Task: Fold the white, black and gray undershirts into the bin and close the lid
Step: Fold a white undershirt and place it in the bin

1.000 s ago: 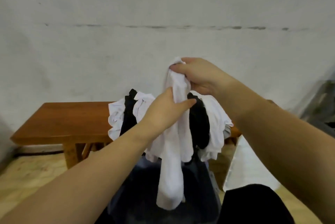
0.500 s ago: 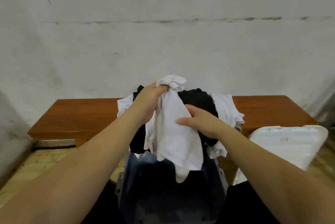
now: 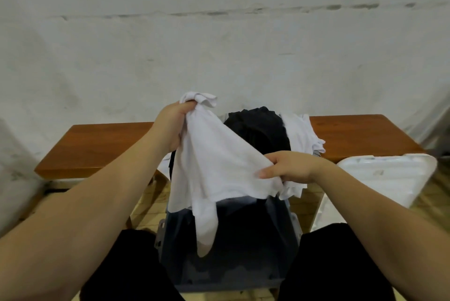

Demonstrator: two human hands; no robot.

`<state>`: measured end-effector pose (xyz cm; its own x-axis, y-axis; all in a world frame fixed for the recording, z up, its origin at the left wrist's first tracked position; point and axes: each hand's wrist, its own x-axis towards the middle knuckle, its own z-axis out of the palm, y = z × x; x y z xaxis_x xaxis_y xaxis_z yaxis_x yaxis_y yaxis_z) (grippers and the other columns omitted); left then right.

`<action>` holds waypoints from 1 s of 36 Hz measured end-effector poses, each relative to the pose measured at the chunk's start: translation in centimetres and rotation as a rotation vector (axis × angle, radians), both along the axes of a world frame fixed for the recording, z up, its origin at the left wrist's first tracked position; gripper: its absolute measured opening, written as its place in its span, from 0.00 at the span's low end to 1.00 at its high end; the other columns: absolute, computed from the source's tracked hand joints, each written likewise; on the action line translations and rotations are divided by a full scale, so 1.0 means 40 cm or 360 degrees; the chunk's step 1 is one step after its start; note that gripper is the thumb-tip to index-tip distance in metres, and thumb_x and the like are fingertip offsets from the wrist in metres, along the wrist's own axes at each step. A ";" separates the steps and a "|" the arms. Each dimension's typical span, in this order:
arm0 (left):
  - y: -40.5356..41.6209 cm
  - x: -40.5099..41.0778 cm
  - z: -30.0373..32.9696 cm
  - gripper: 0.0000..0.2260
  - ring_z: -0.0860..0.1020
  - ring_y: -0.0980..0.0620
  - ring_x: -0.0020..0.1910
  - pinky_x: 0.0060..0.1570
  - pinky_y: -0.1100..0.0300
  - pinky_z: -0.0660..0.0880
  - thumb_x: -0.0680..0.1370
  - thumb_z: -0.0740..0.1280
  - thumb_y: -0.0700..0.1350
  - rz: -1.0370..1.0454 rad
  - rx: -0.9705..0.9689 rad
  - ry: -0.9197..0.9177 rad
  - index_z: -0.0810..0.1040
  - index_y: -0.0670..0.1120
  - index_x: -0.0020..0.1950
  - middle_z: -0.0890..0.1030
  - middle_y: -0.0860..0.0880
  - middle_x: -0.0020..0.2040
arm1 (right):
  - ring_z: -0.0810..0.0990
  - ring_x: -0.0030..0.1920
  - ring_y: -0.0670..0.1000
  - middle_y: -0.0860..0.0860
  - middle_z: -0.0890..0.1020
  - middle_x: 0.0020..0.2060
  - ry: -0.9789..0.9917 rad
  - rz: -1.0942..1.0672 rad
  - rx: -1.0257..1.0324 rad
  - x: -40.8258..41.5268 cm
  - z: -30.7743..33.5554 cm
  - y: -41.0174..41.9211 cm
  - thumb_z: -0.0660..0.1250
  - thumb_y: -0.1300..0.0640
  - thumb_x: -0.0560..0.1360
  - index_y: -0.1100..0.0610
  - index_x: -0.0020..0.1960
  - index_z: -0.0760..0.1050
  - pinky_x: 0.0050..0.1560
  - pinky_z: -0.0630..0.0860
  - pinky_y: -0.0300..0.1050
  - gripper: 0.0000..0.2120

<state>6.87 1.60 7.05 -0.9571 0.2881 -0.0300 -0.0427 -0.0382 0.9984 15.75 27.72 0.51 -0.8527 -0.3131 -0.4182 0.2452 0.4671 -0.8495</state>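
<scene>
A white undershirt (image 3: 216, 166) hangs spread between both hands above a dark blue-grey bin (image 3: 231, 252) that stands on the floor between my knees. My left hand (image 3: 173, 125) grips its bunched upper end, raised at the left. My right hand (image 3: 292, 166) pinches its lower right edge, and a tail of the cloth dangles down in front of the bin. Behind the shirt, a black undershirt (image 3: 258, 130) and another white one (image 3: 302, 135) lie heaped on a wooden bench (image 3: 97, 144). The white bin lid (image 3: 384, 176) leans at the right.
A pale plaster wall (image 3: 219, 44) rises right behind the bench. Light wood flooring (image 3: 151, 205) shows under the bench and beside the bin. My dark-trousered knees (image 3: 126, 271) flank the bin on both sides.
The hands have swapped heights: my left hand rose to hold the bunched top, and my right hand dropped and moved right, stretching the white shirt out wider. The view tilted down.
</scene>
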 end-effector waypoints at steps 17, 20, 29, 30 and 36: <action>0.101 0.126 -0.009 0.18 0.74 0.56 0.40 0.38 0.63 0.65 0.81 0.55 0.62 0.0386 -0.0429 0.0186 0.75 0.49 0.52 0.77 0.53 0.42 | 0.83 0.46 0.50 0.52 0.82 0.42 0.0645 -0.0915 -0.1350 -0.046 0.265 -0.154 0.65 0.50 0.80 0.57 0.51 0.75 0.54 0.78 0.48 0.10; 0.105 0.194 0.011 0.21 0.76 0.58 0.40 0.43 0.64 0.70 0.76 0.60 0.66 0.0128 -0.0211 0.0457 0.78 0.49 0.45 0.79 0.57 0.38 | 0.84 0.50 0.52 0.52 0.85 0.45 0.0667 -0.0889 -0.1290 -0.065 0.280 -0.173 0.65 0.48 0.80 0.58 0.55 0.76 0.59 0.77 0.51 0.13; 0.117 0.155 0.031 0.03 0.80 0.57 0.44 0.46 0.63 0.72 0.77 0.70 0.49 0.0153 -0.0210 0.0336 0.81 0.52 0.49 0.83 0.54 0.45 | 0.84 0.54 0.55 0.56 0.84 0.50 0.0738 -0.0763 -0.1071 -0.066 0.304 -0.194 0.63 0.45 0.81 0.61 0.58 0.76 0.60 0.77 0.54 0.18; 0.113 0.150 0.036 0.03 0.79 0.56 0.43 0.46 0.61 0.71 0.77 0.70 0.47 0.0130 -0.0142 0.0301 0.81 0.50 0.49 0.83 0.53 0.44 | 0.84 0.54 0.55 0.56 0.84 0.50 0.0752 -0.0764 -0.1041 -0.063 0.305 -0.189 0.62 0.46 0.81 0.61 0.58 0.76 0.60 0.78 0.53 0.19; 0.076 0.106 0.073 0.04 0.80 0.41 0.50 0.55 0.48 0.74 0.77 0.62 0.39 -0.0013 0.0510 -0.0030 0.76 0.41 0.48 0.82 0.39 0.50 | 0.83 0.51 0.50 0.55 0.84 0.50 0.0697 -0.0766 -0.0878 -0.068 0.309 -0.117 0.58 0.45 0.82 0.62 0.58 0.76 0.53 0.77 0.47 0.21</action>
<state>11.11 4.66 9.98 -0.9549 0.2934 0.0456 -0.0630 -0.3503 0.9345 13.03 23.04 12.87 -0.9943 0.0628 0.0859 -0.0926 -0.1124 -0.9893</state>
